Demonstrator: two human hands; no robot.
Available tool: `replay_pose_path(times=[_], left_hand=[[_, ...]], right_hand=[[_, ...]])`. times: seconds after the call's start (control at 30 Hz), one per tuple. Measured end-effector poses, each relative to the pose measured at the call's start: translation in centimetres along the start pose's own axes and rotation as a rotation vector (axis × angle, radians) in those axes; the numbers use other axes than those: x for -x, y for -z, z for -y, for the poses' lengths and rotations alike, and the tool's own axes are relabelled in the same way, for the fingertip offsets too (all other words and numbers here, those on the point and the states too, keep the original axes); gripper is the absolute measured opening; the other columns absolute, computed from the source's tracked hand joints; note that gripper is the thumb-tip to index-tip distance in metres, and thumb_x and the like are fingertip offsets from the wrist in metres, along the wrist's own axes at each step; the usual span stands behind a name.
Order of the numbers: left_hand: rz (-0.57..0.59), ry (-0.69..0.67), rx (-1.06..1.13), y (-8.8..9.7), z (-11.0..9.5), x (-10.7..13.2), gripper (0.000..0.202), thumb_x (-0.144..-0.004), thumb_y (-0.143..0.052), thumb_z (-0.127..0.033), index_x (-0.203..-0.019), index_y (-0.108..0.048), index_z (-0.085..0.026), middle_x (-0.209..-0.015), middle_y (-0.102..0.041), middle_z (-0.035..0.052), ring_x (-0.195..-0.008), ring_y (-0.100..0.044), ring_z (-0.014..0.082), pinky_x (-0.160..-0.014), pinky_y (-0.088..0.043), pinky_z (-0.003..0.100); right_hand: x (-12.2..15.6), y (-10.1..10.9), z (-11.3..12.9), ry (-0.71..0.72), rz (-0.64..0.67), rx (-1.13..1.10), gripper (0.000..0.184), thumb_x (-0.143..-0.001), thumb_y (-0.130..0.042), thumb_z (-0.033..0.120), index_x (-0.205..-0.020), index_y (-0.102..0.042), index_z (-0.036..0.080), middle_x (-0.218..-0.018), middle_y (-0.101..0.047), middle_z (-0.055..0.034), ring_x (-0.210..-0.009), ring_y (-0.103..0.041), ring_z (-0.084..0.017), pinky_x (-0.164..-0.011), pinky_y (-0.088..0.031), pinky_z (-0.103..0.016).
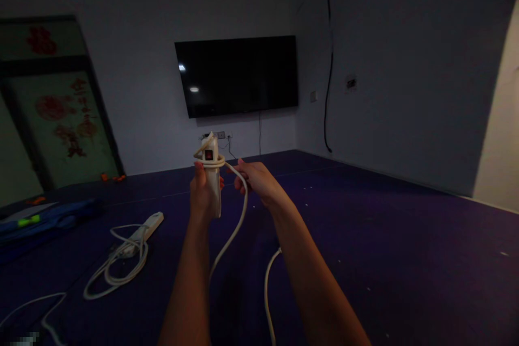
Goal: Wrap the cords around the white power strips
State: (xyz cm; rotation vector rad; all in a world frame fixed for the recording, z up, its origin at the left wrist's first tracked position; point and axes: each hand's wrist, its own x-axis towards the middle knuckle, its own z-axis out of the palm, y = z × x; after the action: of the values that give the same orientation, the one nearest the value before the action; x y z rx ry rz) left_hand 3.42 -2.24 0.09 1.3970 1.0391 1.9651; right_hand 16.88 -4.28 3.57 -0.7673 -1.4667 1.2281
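A white power strip [214,189] stands upright in my left hand [201,192], whose fingers wrap around its body. Near its top end sits a dark red switch [208,155]. The strip's white cord [246,200] is wound around the upper part in a few turns. From there it runs to my right hand [255,178], then hangs in a curve toward the floor. My right hand is closed at the cord, its fingertips pinching it just right of the strip. Another length of cord [266,292] shows below my right forearm.
A second white power strip [154,221] with its loosely coiled cord [115,281] lies on the dark blue floor to the left. Blue cloth [68,216] lies farther left. A television [239,75] hangs on the far wall, and a black cable [329,75] dangles along the right wall.
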Motion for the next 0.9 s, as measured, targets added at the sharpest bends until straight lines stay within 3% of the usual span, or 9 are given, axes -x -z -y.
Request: replay_pose_path(times=[0.13,0.33,0.5,0.7,0.9], left_hand=[[-0.107,0.03,-0.047,-0.2,-0.3,0.4,0.073,-0.066,-0.03,-0.087,-0.063,-0.057,-0.019,-0.054,-0.056,0.0032,-0.044,-0.051,0.0134,-0.041,-0.037,0.026],[-0.137,-0.169,-0.145,0.1,0.0,0.3,0.065,-0.07,-0.039,-0.08,-0.074,-0.058,-0.018,-0.065,-0.058,0.0028,-0.058,-0.054,0.0159,-0.053,-0.04,0.028],[-0.176,-0.282,-0.243,0.8,0.6,-0.1,0.056,-0.072,-0.045,-0.074,-0.083,-0.055,-0.02,-0.077,-0.06,0.0026,-0.071,-0.056,0.0174,-0.065,-0.044,0.029],[-0.185,-0.261,-0.348,1.2,0.5,-0.2,0.053,-0.071,-0.054,-0.069,-0.091,-0.052,-0.02,-0.086,-0.061,0.0041,-0.081,-0.058,0.0207,-0.069,-0.043,0.03],[-0.16,-0.237,-0.422,0.9,1.0,-0.5,0.052,-0.069,-0.061,-0.06,-0.1,-0.052,-0.019,-0.096,-0.061,0.0066,-0.088,-0.058,0.022,-0.074,-0.044,0.033]], right_hand=[[0.0,-0.1,-0.1,-0.041,0.053,-0.081,0.038,-0.096,-0.036,0.03,-0.085,-0.067,0.01,-0.045,-0.059,-0.0007,-0.038,-0.05,-0.008,-0.043,-0.037,-0.018],[0.4,-1.1,0.0,-0.084,0.115,-0.169,0.032,-0.094,-0.039,0.018,-0.073,-0.062,0.012,-0.046,-0.059,-0.0001,-0.039,-0.054,-0.009,-0.045,-0.043,-0.018],[0.5,-2.0,-0.3,-0.066,0.225,-0.279,0.028,-0.092,-0.044,0.022,-0.067,-0.053,0.015,-0.048,-0.059,0.0003,-0.043,-0.057,-0.01,-0.051,-0.049,-0.021],[0.3,-2.5,-0.8,-0.023,0.181,-0.221,0.022,-0.089,-0.05,0.025,-0.069,-0.051,0.017,-0.044,-0.048,0.0073,-0.033,-0.043,-0.006,-0.037,-0.035,-0.017],[-0.4,-2.7,-2.3,0.147,0.015,-0.074,0.039,-0.071,-0.069,0.053,-0.07,-0.053,0.017,-0.041,-0.037,0.0104,-0.033,-0.033,-0.005,-0.034,-0.025,-0.018]])
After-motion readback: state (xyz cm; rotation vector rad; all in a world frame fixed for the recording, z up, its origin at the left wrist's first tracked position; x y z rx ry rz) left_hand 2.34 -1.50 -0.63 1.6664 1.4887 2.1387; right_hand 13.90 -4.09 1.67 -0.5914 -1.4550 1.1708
